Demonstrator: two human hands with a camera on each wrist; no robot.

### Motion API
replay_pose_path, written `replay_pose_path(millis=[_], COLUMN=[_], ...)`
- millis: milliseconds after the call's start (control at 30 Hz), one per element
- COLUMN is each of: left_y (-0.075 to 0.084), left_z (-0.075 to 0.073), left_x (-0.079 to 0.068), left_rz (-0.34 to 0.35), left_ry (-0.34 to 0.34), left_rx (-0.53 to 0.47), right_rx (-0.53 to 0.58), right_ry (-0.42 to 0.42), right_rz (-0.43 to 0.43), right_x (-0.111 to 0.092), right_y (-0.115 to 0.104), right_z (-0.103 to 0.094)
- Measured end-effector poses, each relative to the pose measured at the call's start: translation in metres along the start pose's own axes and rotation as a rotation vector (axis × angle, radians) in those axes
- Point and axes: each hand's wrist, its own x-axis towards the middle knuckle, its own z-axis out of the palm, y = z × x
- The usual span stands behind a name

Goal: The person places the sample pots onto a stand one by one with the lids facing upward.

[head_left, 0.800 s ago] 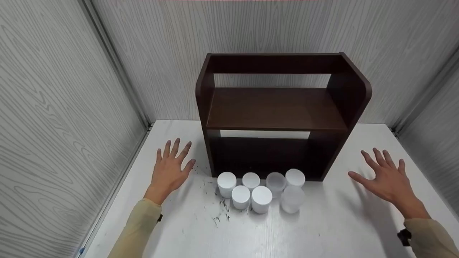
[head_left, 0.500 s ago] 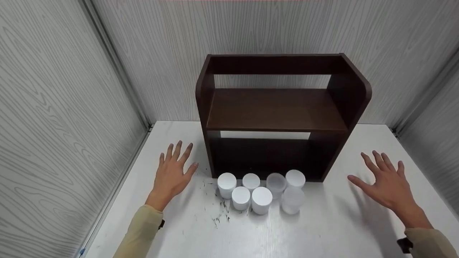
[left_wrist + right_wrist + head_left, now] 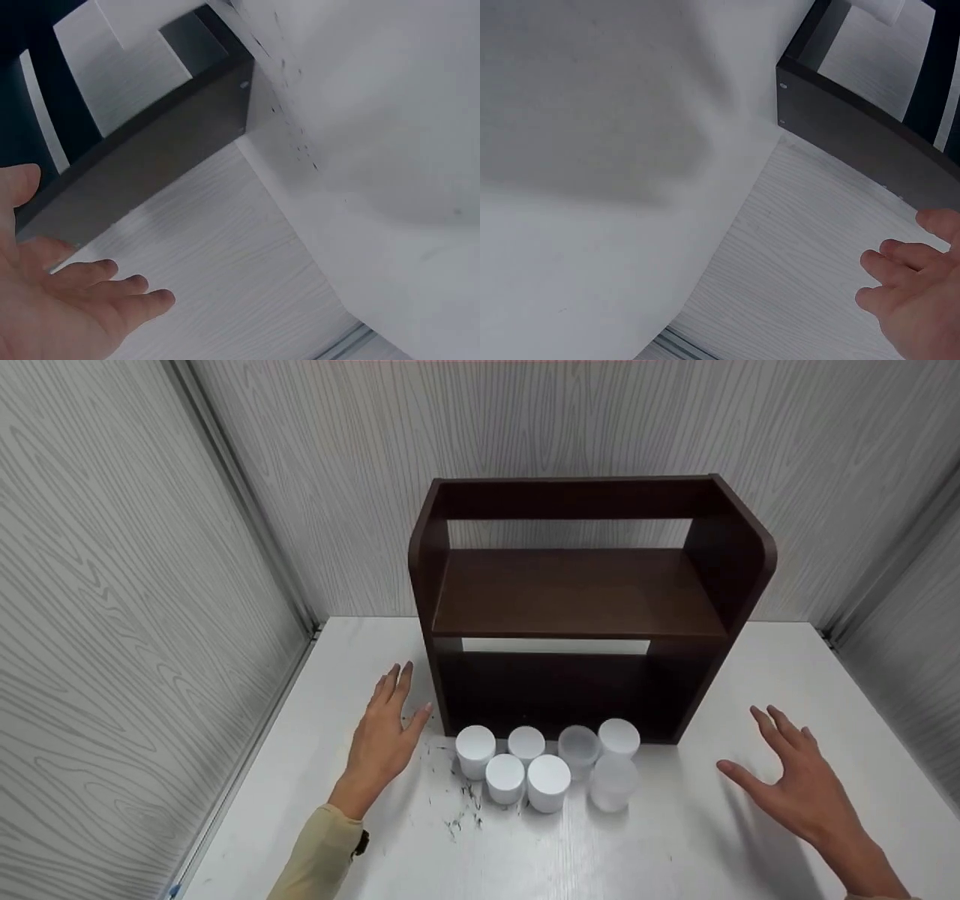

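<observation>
My left hand [image 3: 381, 739] hovers over the table just left of a dark brown two-tier shelf [image 3: 577, 592], its fingers extended and holding nothing. To the right of the shelf is my right hand [image 3: 806, 787], also with fingers spread and nothing in it. Several small round containers stand upright in a cluster at the shelf's front edge. Some are opaque white, such as the white jar [image 3: 548, 782]; others look translucent, like the frosted jar [image 3: 613, 781]. Neither hand touches a jar. In the left wrist view the shelf's side panel [image 3: 165, 142] lies beyond the fingers.
The white tabletop [image 3: 570, 859] has dark specks and scuffs left of the jars. Grey wood-patterned walls [image 3: 360, 450] enclose the back and both sides. Both tiers of the shelf have open fronts.
My left hand has moved right, closer to the shelf and jars, and turned more side-on. My right hand has shifted slightly left and lower in view. The jars stay in place.
</observation>
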Motion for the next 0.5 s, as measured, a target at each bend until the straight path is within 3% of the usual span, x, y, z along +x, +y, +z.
replay_pose_path(millis=[333,500], left_y=[0.012,0.014], left_z=[0.011,0.018], left_x=[0.008,0.013], left_rz=[-0.022,-0.038], left_ry=[0.051,0.051], left_rx=[-0.237,-0.303], right_rx=[0.115,0.164], right_ry=[0.141,0.102], right_rz=[-0.057,-0.010], right_x=[-0.019,-0.021], right_y=[-0.027,-0.041], right_z=[0.029,0.042])
